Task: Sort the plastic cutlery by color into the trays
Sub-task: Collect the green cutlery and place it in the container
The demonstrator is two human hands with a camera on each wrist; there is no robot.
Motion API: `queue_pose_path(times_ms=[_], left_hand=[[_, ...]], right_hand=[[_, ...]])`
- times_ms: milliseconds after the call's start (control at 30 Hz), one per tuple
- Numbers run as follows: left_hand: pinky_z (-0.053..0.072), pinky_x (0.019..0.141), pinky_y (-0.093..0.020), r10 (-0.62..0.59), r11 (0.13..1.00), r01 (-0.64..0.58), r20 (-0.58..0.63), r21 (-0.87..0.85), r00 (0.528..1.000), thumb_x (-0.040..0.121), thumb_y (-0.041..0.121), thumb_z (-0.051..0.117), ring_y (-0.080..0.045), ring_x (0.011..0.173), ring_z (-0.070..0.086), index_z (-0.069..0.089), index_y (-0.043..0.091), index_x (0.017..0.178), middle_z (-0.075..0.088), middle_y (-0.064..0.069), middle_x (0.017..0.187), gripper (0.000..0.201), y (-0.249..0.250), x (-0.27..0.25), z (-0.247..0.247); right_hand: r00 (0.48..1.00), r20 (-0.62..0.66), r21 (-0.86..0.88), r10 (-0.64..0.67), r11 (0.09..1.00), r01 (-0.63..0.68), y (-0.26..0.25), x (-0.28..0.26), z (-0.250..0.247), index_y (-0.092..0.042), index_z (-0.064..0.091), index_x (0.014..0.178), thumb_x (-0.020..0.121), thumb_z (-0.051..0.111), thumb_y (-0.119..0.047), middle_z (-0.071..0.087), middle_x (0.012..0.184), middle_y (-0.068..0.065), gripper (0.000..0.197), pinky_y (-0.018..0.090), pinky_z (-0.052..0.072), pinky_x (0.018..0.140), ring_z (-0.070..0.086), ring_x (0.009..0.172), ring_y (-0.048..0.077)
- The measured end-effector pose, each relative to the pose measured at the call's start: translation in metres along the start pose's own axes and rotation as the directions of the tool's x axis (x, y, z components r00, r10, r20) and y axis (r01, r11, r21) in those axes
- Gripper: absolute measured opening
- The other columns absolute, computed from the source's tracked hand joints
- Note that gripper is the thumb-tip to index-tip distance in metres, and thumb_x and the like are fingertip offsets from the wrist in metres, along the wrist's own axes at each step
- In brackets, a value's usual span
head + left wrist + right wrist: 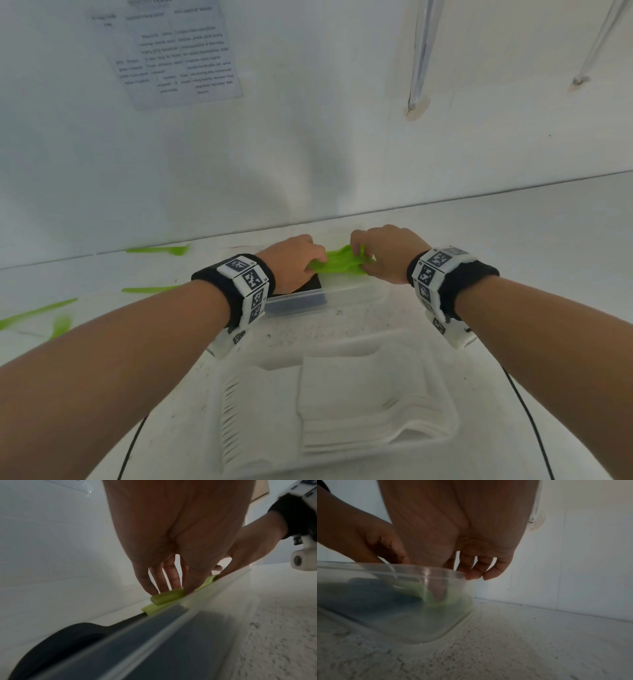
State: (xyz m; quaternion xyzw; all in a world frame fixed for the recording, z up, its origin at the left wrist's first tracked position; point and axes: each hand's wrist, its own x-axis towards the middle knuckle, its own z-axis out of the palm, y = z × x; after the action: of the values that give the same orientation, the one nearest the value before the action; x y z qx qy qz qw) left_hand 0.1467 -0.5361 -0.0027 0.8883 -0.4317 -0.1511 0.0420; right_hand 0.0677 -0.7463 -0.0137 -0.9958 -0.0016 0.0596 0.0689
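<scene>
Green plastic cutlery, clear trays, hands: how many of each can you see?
Loose green plastic cutlery pieces on table: 4
Green cutlery bundle held by both hands: 1
Clear plastic trays: 2
Hands: 2
Total: 9

Head view from above; wrist views low, close, sharing the clear tray [436, 573].

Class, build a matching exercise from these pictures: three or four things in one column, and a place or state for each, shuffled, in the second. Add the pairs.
1. bundle of green plastic cutlery
2. stack of white plastic cutlery
3. loose green plastic pieces
4. printed paper sheet

A. fixed to the wall
B. lying on the counter, far left
C. gripped by the left hand and right hand over the far clear plastic tray
D. in the near clear tray

Pairs: 1-C, 2-D, 3-B, 4-A
</scene>
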Motion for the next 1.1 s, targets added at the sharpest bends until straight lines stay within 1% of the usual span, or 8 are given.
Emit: queue_pose_path(times_ms=[100, 200, 333, 433, 567, 733, 900, 1100], left_hand=[[0.035, 0.08, -0.027, -0.012, 0.998, 0.011, 0.014, 0.062, 1.0, 0.101, 0.018, 0.057, -0.025, 0.102, 0.055, 0.064, 0.017, 0.126, 0.05, -0.002, 0.107, 0.026, 0.001, 0.003, 0.003], [0.036, 0.077, -0.027, -0.012, 0.995, 0.011, 0.007, 0.098, 1.0, 0.1, 0.02, 0.059, -0.024, 0.089, 0.053, 0.064, 0.014, 0.12, 0.051, -0.008, 0.115, 0.022, 0.003, 0.008, 0.011], [0.035, 0.073, -0.029, -0.013, 0.991, 0.017, -0.025, 0.132, 1.0, 0.1, 0.022, 0.06, -0.024, 0.085, 0.053, 0.064, 0.014, 0.113, 0.05, -0.007, 0.11, 0.015, 0.002, 0.01, 0.017], [0.042, 0.073, -0.033, -0.019, 0.987, 0.027, -0.052, 0.159, 0.998, 0.101, 0.021, 0.059, -0.026, 0.085, 0.058, 0.067, 0.013, 0.105, 0.053, -0.006, 0.104, 0.012, 0.002, 0.008, 0.02], [0.048, 0.075, -0.037, -0.036, 0.989, 0.048, -0.086, 0.137, 0.996, 0.102, 0.021, 0.056, -0.024, 0.083, 0.058, 0.073, 0.015, 0.094, 0.055, -0.003, 0.099, 0.02, -0.001, 0.006, 0.026], [0.036, 0.062, -0.03, -0.036, 0.975, 0.063, -0.126, 0.212, 0.991, 0.097, 0.008, 0.057, -0.02, 0.071, 0.051, 0.067, 0.018, 0.083, 0.047, 0.003, 0.088, 0.019, -0.001, 0.008, 0.03], [0.034, 0.059, -0.031, -0.045, 0.979, 0.079, -0.176, 0.189, 0.983, 0.095, 0.008, 0.056, -0.021, 0.068, 0.05, 0.056, 0.021, 0.077, 0.048, 0.001, 0.084, 0.022, 0.001, 0.01, 0.031], [0.038, 0.071, -0.032, -0.051, 0.981, 0.082, -0.172, 0.177, 0.984, 0.101, 0.027, 0.057, -0.021, 0.081, 0.059, 0.069, 0.023, 0.086, 0.054, 0.006, 0.091, 0.02, -0.001, 0.007, 0.03]], right_hand=[[1.0, -0.003, -0.022, -0.015, 1.0, 0.014, 0.001, 0.009, 0.007, -0.035, 0.054, 0.108, 0.092, 0.059, -0.032, 0.059, 0.109, -0.007, 0.017, 0.033, 0.037, 0.08, 0.053, 0.096, 0.02], [1.0, -0.003, 0.009, 0.002, 1.0, -0.002, 0.003, 0.014, 0.01, -0.033, 0.058, 0.106, 0.09, 0.062, -0.023, 0.043, 0.11, -0.003, 0.019, 0.032, 0.035, 0.076, 0.052, 0.089, 0.023], [1.0, -0.008, -0.059, 0.0, 0.998, -0.001, 0.0, 0.018, 0.015, -0.03, 0.047, 0.105, 0.089, 0.055, -0.01, 0.057, 0.102, -0.003, 0.027, 0.035, 0.036, 0.073, 0.052, 0.088, 0.023], [0.999, -0.052, -0.116, -0.003, 0.993, -0.003, -0.001, 0.02, 0.019, -0.03, 0.037, 0.097, 0.086, 0.052, -0.003, 0.056, 0.09, -0.005, 0.032, 0.036, 0.035, 0.071, 0.051, 0.081, 0.024], [0.997, -0.072, -0.116, 0.026, 0.993, -0.034, -0.001, 0.021, 0.021, -0.028, 0.046, 0.091, 0.088, 0.051, -0.004, 0.055, 0.093, -0.002, 0.025, 0.032, 0.033, 0.067, 0.052, 0.082, 0.024], [0.997, -0.067, -0.138, 0.04, 0.989, -0.049, -0.005, 0.02, 0.019, -0.028, 0.045, 0.092, 0.091, 0.051, -0.005, 0.055, 0.096, -0.001, 0.024, 0.034, 0.033, 0.07, 0.05, 0.082, 0.024], [0.996, -0.077, -0.129, 0.049, 0.99, -0.058, -0.007, 0.017, 0.018, -0.025, 0.05, 0.096, 0.093, 0.051, -0.007, 0.056, 0.099, 0.001, 0.018, 0.033, 0.033, 0.069, 0.052, 0.083, 0.025], [0.997, -0.069, -0.131, 0.039, 0.99, -0.048, -0.006, 0.015, 0.013, -0.026, 0.053, 0.094, 0.092, 0.057, -0.016, 0.058, 0.099, -0.001, 0.011, 0.033, 0.034, 0.072, 0.055, 0.089, 0.024]])
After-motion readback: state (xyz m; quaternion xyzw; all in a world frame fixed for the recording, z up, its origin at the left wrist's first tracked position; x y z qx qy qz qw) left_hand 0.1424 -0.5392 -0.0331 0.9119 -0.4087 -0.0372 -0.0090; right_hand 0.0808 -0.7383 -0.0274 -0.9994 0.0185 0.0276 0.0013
